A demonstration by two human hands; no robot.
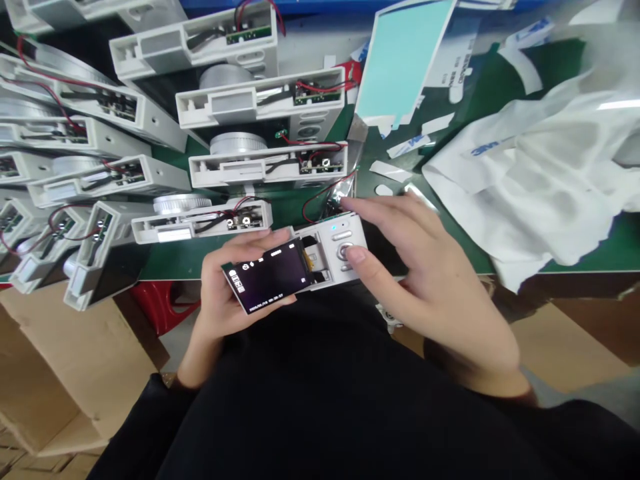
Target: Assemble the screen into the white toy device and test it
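A small white digital camera (357, 235), partly opened up, is held above the table's front edge. Its lit screen (270, 279) sits out of its frame at a tilt, showing icons and a date line. A blue light glows near the buttons. My left hand (220, 287) is wrapped round the screen end, fingers above and below it. At the button end, my right hand (435, 280) grips the body: the thumb presses on the round button pad and the index finger reaches the far edge. A thin red wire loops out behind the camera.
Several opened white camera bodies (270, 167) with silver lens rings and red wires stand to the left and behind. Crumpled white backing paper (540, 160), a turquoise sheet (403, 60) and paper scraps lie on the green mat. Cardboard boxes (75, 360) and a red stool (160, 307) are below.
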